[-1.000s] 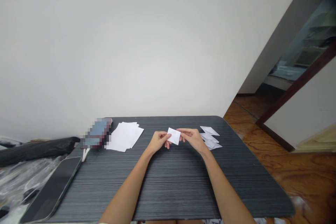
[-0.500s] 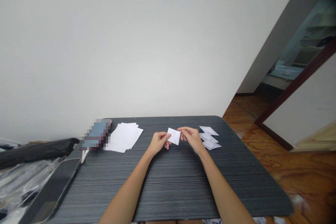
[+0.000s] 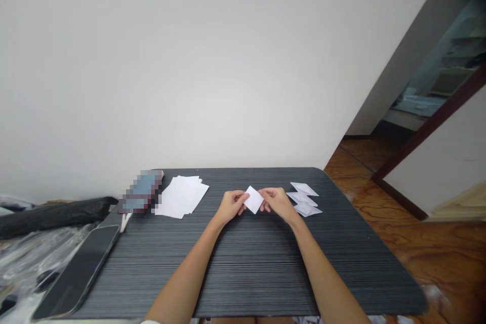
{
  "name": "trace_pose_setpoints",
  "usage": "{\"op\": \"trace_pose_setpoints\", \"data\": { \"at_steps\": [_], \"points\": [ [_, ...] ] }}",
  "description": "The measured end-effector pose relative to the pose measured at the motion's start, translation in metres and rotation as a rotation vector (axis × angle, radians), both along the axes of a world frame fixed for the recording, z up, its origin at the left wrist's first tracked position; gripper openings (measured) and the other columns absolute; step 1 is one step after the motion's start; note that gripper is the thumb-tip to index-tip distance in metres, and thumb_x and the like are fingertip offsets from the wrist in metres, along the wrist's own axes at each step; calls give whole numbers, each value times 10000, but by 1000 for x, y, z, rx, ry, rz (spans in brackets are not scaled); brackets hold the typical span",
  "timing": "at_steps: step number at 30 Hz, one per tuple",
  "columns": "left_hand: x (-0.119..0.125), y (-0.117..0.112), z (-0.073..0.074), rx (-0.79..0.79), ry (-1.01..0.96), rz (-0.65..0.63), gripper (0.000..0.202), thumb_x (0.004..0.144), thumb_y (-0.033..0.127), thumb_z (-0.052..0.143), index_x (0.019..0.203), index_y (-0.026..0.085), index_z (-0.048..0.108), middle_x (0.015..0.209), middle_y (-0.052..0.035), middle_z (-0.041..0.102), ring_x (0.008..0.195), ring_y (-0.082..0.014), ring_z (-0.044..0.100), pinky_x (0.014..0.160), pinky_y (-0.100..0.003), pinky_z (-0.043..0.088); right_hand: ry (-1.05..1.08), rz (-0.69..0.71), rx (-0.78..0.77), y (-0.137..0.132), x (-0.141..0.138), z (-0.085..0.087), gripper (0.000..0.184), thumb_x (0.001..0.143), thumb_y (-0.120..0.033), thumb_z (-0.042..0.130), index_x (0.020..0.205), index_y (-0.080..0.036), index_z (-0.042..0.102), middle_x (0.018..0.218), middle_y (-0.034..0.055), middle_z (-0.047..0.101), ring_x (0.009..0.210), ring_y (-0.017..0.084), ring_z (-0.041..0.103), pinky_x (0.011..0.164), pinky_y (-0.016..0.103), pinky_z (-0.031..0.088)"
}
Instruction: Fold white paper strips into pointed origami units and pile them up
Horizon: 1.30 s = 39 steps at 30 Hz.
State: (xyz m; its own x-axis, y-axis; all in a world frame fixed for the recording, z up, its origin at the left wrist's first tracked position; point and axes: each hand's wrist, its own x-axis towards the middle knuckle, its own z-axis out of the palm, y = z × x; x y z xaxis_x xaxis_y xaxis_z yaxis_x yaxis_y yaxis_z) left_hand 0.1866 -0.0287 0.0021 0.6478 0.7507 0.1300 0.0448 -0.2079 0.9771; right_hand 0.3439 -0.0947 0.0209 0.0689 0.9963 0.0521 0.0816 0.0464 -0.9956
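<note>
A small folded square of white paper [image 3: 254, 200] is held above the table, turned so that a corner points up. My left hand [image 3: 231, 206] pinches its left corner between thumb and fingers. At the opposite corner, my right hand [image 3: 276, 202] grips the paper with thumb and fingertips. Just right of that hand, several folded white paper pieces [image 3: 305, 188] with pointed ends lie overlapping in a column. A loose stack of white sheets [image 3: 180, 197] lies to the left of my left hand.
The dark, wood-grained table [image 3: 258, 273] stands against a white wall. A pixelated bluish object [image 3: 141, 192] sits at its back left corner. On the left edge lies a smartphone [image 3: 78, 271], beside a black roll [image 3: 56, 216] and clear plastic wrapping [image 3: 56, 253].
The folded paper square has been turned so its corners point up and sideways. My right hand, earlier touching near its top corner with raised fingers, now holds the right corner.
</note>
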Motion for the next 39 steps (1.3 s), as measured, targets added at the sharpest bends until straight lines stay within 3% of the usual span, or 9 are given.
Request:
{"op": "trace_pose_setpoints", "data": {
  "at_steps": [4,9,17,22,29,33,36,39],
  "points": [
    [0,-1,2,-13,-3,-8,374,748,427,462,739,76,590,443,29,479,314,-28,363,319,-147,249,16,37,-49,-1,0,1,329,668,-389,565,745,-71,598,457,32,589,319,62,442,323,168,296],
    [1,-1,3,-34,-43,45,408,742,416,479,908,61,591,432,34,471,303,-27,339,305,-148,234,8,64,-48,-1,-1,1,323,683,-381,550,740,-66,594,491,44,598,353,75,482,329,169,310],
    [0,-4,2,60,-41,130,436,727,383,514,1044,84,541,450,30,504,308,-36,383,313,-147,281,50,124,-21,1,-5,-6,367,659,-254,582,988,-97,544,645,30,603,421,68,486,389,189,344],
    [-4,-2,8,22,-88,85,458,760,351,473,1148,109,445,461,35,512,318,-56,448,326,-146,329,134,175,38,0,0,-4,489,685,-188,551,1155,-108,445,633,6,578,516,76,491,486,209,366],
    [-6,-2,7,51,-52,42,377,745,318,489,1056,105,497,533,7,552,390,-90,534,370,-164,393,24,122,9,-1,0,0,403,706,-209,515,1093,-98,528,555,0,571,489,86,470,488,228,360],
    [-5,-3,5,53,-31,38,387,744,298,488,1084,114,482,562,6,558,442,-107,563,408,-182,425,-37,99,33,2,1,-8,367,707,-204,494,1052,-100,563,541,6,582,459,88,473,455,217,360],
    [-3,-1,3,100,7,74,319,730,295,512,982,107,561,625,-21,587,485,-102,565,444,-184,432,-137,57,93,4,0,-15,300,728,-198,456,969,-115,614,491,-1,565,434,91,479,447,213,372],
    [1,-2,0,18,16,23,348,740,360,495,936,87,585,667,-60,617,489,-118,564,414,-193,422,-174,6,146,3,-4,-17,268,735,-212,451,920,-130,626,526,9,588,428,98,504,449,217,400]
  ]
}}
